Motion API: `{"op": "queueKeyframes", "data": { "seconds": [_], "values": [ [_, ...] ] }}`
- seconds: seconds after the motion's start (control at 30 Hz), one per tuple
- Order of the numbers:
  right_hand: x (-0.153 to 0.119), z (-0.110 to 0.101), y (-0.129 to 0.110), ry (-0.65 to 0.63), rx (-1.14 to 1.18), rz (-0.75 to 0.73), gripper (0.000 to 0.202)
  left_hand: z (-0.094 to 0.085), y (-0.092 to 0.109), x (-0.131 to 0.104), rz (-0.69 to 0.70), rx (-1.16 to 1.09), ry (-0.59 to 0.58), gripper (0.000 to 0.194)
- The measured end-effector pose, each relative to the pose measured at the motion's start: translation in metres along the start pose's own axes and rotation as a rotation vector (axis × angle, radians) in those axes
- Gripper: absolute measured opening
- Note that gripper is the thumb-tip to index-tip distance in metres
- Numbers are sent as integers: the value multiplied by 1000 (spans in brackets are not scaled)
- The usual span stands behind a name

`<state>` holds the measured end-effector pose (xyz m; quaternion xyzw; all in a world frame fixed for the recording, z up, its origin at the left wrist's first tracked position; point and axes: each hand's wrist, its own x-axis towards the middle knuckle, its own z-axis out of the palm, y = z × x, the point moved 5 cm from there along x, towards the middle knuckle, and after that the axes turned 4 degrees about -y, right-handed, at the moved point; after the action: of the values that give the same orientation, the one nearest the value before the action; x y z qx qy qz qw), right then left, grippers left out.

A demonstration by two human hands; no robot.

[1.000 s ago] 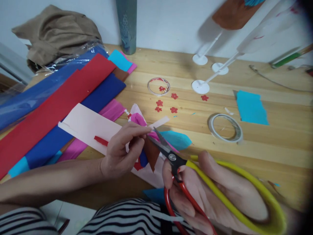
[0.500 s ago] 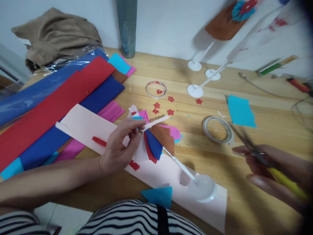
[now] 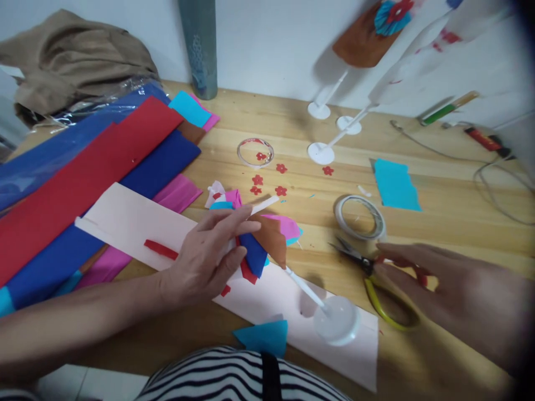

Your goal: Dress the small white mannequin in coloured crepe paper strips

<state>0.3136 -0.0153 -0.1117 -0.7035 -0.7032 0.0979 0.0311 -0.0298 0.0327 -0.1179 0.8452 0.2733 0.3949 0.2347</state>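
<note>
My left hand (image 3: pixel 211 250) lies with stretched fingers over a bundle of coloured paper pieces, its thumb apart from the fingers. A narrow white strip (image 3: pixel 266 205) sticks out past its fingertips. Brown paper (image 3: pixel 271 236) and dark blue paper (image 3: pixel 254 256) fan out beside the hand, on a white stick (image 3: pixel 307 289) with a round white base (image 3: pixel 337 320). My right hand (image 3: pixel 449 295) grips the red handle of a pair of scissors (image 3: pixel 368 266), low at the table; the yellow handle hangs free. The blades point left and are slightly apart, just below a tape roll (image 3: pixel 360 217).
Under the bundle lies a long pale pink paper strip (image 3: pixel 137 214). Red flower cutouts (image 3: pixel 281 168) lie near a clear ring (image 3: pixel 256 153). Red paper (image 3: pixel 96 178) is stacked left, a bottle (image 3: pixel 200 55) behind. White stands (image 3: pixel 321 152), a blue square (image 3: pixel 397 185) and a cable (image 3: pixel 434 153) are farther right.
My right hand has moved left and lowered the scissors toward the table beside the tape roll. My left hand's fingers have loosened from their pinch on the white strip and stretched out. The view has shifted slightly.
</note>
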Motion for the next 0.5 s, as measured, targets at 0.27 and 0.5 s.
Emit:
{"op": "queueKeyframes", "data": {
  "seconds": [0.27, 0.5],
  "values": [
    [80, 2, -133, -114, 675, -314, 26, 14, 0, -8, 51, 105, -157, 62],
    [108, 43, -141, -305, 894, -148, 15, 8, 0, -5, 41, 49, -224, 60]
  ]
}}
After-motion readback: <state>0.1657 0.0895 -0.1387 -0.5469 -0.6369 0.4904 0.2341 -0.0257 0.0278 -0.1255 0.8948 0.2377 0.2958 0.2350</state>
